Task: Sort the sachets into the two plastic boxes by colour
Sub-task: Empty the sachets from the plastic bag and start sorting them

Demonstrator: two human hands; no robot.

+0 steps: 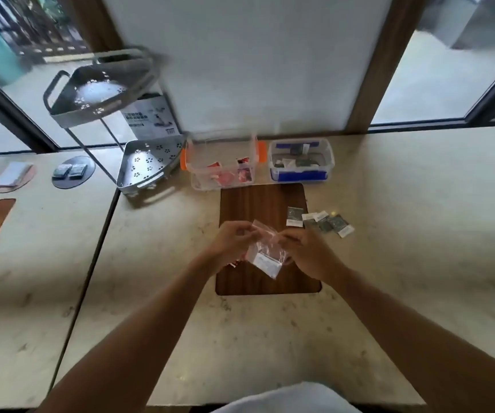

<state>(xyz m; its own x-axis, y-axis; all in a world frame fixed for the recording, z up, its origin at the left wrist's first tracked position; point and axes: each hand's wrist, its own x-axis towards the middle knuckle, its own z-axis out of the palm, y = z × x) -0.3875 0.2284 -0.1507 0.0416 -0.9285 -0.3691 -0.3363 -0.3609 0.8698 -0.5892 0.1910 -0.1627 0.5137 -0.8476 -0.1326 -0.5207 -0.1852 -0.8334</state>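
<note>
Head view: at frame centre, the left hand (234, 239) and right hand (305, 248) pinch a clear plastic bag (265, 251) between them, above a dark wooden board (265, 204). Dark green sachets (320, 222) lie right of centre, at the board's edge. Above the board stand an orange-latched box (221, 162) holding red sachets (234, 174) and, beside it, a blue-latched box (301, 163) holding dark ones.

Both hands, left hand (230, 241) and right hand (307, 251), pinch a clear bag (265, 251) (contents blurred) between them; dark sachets (320, 221) lie just right of the grip.
</note>
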